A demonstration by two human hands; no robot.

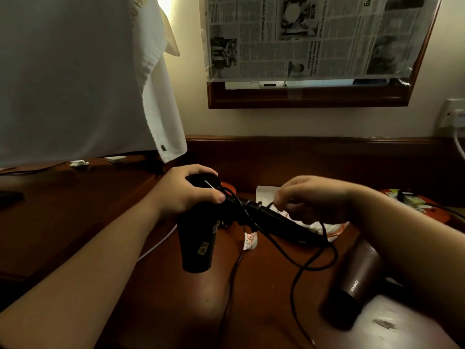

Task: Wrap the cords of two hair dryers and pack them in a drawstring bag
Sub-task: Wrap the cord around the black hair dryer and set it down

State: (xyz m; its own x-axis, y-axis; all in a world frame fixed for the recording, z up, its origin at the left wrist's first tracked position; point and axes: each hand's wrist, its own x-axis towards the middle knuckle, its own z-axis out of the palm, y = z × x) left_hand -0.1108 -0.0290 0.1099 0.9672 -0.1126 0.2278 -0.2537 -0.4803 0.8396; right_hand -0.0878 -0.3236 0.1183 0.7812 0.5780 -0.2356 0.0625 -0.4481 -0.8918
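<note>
One black dryer (198, 238) in our left hand (183, 192), fingers curled round its body; right hand (314, 200) pinches cord (297, 263), few turns on handle. Brown dryer (352, 280) unwrapped beside; white bag (266, 195) behind, unpacked.

Single head-worn view, wide-angle, looked forward and down from close above the wooden desk (251, 285). It faced the wall behind the desk, where a newspaper-covered frame (314, 46) hung. Both forearms entered from the near edge, toward the desk's middle.
</note>
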